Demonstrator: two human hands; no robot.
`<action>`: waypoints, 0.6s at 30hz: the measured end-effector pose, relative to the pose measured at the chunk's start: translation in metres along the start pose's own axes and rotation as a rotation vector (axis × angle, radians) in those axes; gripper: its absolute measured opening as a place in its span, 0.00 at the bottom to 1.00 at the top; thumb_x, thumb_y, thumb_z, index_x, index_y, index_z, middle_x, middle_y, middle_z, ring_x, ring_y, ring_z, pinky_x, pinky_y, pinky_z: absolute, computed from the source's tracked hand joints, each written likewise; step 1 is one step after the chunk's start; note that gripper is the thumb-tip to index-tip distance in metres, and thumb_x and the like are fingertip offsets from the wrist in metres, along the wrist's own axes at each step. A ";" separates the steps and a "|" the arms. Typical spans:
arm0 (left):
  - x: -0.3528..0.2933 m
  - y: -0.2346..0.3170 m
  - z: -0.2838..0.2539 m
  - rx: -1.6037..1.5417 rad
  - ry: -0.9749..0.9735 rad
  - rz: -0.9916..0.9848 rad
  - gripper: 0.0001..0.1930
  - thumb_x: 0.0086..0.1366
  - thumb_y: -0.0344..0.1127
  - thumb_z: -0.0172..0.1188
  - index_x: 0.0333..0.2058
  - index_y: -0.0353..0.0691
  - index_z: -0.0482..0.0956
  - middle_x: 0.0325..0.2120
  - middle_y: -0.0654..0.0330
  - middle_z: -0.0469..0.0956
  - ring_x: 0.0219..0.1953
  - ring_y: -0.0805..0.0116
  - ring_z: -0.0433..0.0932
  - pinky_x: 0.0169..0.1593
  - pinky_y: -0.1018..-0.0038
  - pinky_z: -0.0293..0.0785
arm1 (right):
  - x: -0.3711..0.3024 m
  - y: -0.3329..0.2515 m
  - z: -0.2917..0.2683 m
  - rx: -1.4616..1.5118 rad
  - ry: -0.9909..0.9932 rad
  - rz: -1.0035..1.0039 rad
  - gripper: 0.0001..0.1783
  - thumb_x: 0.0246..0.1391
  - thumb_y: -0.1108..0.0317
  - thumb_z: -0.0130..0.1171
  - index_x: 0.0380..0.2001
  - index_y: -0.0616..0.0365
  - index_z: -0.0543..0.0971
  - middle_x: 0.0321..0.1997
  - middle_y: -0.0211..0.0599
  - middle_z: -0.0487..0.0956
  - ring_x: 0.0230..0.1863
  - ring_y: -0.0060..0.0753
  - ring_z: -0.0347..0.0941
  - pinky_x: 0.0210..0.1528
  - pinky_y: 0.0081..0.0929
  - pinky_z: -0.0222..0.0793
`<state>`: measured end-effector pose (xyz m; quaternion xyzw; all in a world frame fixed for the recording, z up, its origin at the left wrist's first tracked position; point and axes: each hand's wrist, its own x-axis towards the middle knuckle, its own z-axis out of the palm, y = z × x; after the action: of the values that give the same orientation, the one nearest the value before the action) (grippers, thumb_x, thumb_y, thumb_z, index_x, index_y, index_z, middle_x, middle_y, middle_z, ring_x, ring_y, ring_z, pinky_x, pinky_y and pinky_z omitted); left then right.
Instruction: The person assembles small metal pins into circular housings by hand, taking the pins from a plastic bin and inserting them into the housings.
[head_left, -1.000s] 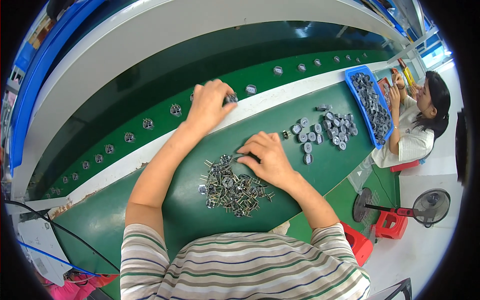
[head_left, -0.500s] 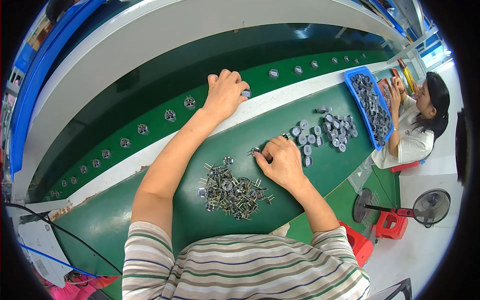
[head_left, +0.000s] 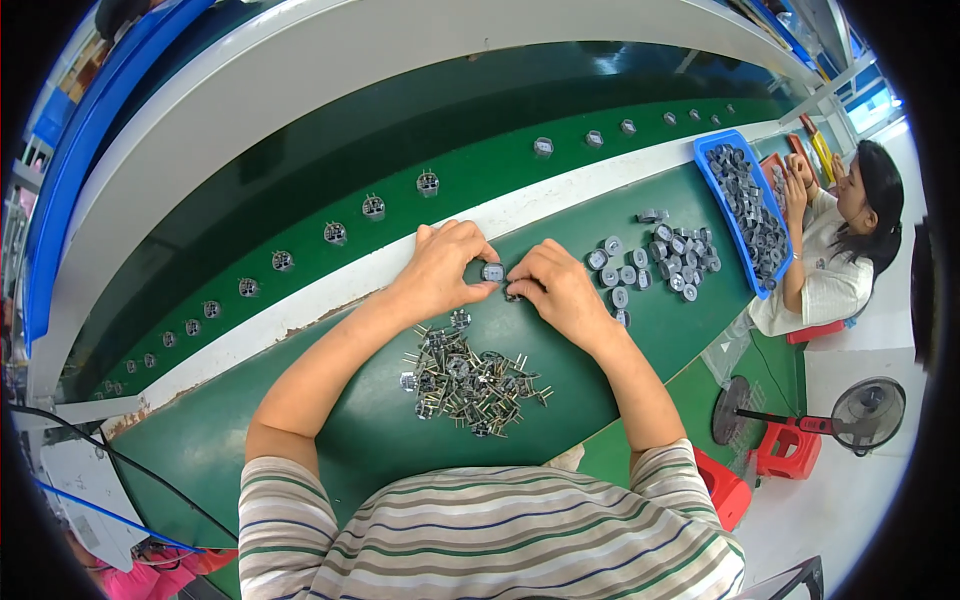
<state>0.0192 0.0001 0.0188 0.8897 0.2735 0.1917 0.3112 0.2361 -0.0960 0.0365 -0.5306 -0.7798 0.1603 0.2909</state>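
Note:
My left hand (head_left: 445, 268) pinches a small round grey plastic housing (head_left: 492, 272) between thumb and fingers, over the green worktable. Close by on its right, my right hand (head_left: 560, 292) has thumb and fingertips together on a small dark part (head_left: 513, 295), largely hidden by the fingers. Below both hands lies a heap of small round parts with metal pins (head_left: 468, 380). Loose grey housings (head_left: 680, 262) lie on the table to the right of my right hand.
Beyond a white ledge (head_left: 580, 200), a green conveyor belt carries spaced pinned pieces (head_left: 335, 233) on the left and grey pieces (head_left: 543, 147) on the right. A blue tray (head_left: 708, 180) of housings stands at right, beside a co-worker (head_left: 830, 240). A fan (head_left: 868, 413) stands behind.
My left hand has come back from the belt to the table with the grey housing. My right hand has shifted up beside it. Pieces on the belt have slid slightly left.

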 end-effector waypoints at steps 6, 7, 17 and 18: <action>-0.005 -0.006 0.008 -0.005 0.055 -0.036 0.17 0.53 0.39 0.78 0.39 0.45 0.82 0.40 0.63 0.76 0.51 0.62 0.74 0.54 0.62 0.59 | 0.020 -0.004 0.018 0.124 0.135 0.097 0.07 0.53 0.79 0.70 0.35 0.62 0.83 0.35 0.39 0.80 0.41 0.43 0.76 0.42 0.37 0.73; -0.005 -0.007 0.009 -0.005 0.058 -0.029 0.18 0.52 0.39 0.78 0.40 0.45 0.82 0.40 0.63 0.76 0.51 0.62 0.74 0.53 0.62 0.59 | 0.021 -0.004 0.018 0.123 0.133 0.096 0.07 0.53 0.79 0.70 0.35 0.62 0.83 0.35 0.39 0.80 0.41 0.43 0.76 0.42 0.37 0.73; -0.003 -0.005 0.006 -0.035 0.045 -0.045 0.16 0.52 0.38 0.78 0.38 0.45 0.83 0.39 0.63 0.75 0.50 0.62 0.73 0.53 0.63 0.59 | 0.023 -0.001 0.022 -0.072 0.156 -0.139 0.12 0.47 0.80 0.71 0.36 0.61 0.82 0.37 0.38 0.78 0.42 0.46 0.74 0.42 0.42 0.73; -0.003 -0.004 0.006 -0.035 0.044 -0.043 0.16 0.52 0.38 0.78 0.38 0.45 0.83 0.39 0.63 0.75 0.50 0.62 0.73 0.53 0.63 0.59 | 0.023 -0.001 0.021 -0.109 0.157 -0.150 0.13 0.47 0.79 0.71 0.37 0.60 0.82 0.38 0.37 0.78 0.43 0.46 0.74 0.43 0.42 0.72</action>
<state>0.0186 -0.0014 0.0115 0.8735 0.2959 0.2093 0.3249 0.2163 -0.0745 0.0276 -0.4969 -0.7997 0.0534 0.3328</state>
